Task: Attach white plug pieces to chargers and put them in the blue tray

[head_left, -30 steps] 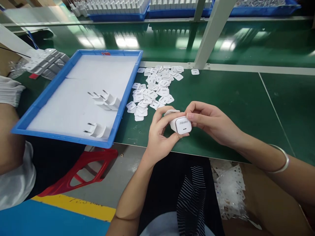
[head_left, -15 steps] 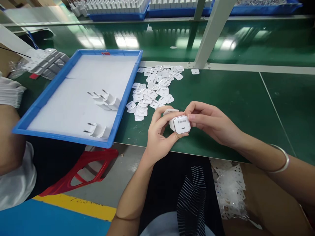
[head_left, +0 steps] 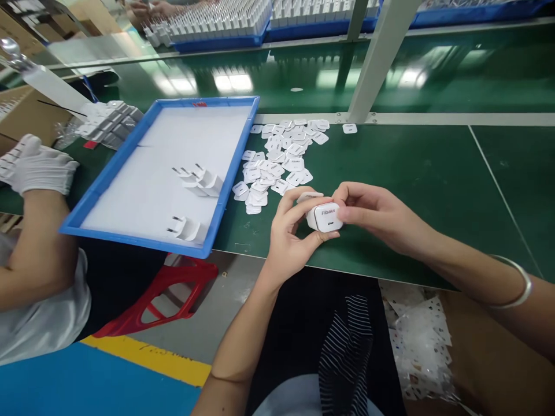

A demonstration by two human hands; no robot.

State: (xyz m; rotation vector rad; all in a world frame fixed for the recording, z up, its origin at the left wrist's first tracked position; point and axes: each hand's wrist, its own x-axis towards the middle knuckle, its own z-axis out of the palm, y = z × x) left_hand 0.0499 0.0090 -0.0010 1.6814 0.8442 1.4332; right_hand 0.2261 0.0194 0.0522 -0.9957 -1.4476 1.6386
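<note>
My left hand (head_left: 291, 231) is wrapped round a white plug charger (head_left: 328, 218), its front face marked "Fibaks" with a small slot turned toward me. A second flat white piece (head_left: 309, 196) sticks out at the fingers of that hand, partly hidden by them. My right hand (head_left: 373, 214) has its thumb and forefinger pinched at the right edge of the charger's face. Left of my hands, on the green bench, lies a loose pile of white face plates (head_left: 277, 167), some printed and slotted.
A blue-rimmed tray (head_left: 232, 188) on the left holds several plug chargers (head_left: 203, 180) with pins up. Beyond it a co-worker's gloved hand (head_left: 43, 167) is near stacked grey-white pieces (head_left: 115, 124). A metal post (head_left: 381, 58) rises behind the bench; a red stool (head_left: 173, 294) stands below left.
The view has shifted, so the bench and tray appear farther right. My hands keep the same hold on the charger. The co-worker's gloved hand has come further into view.
</note>
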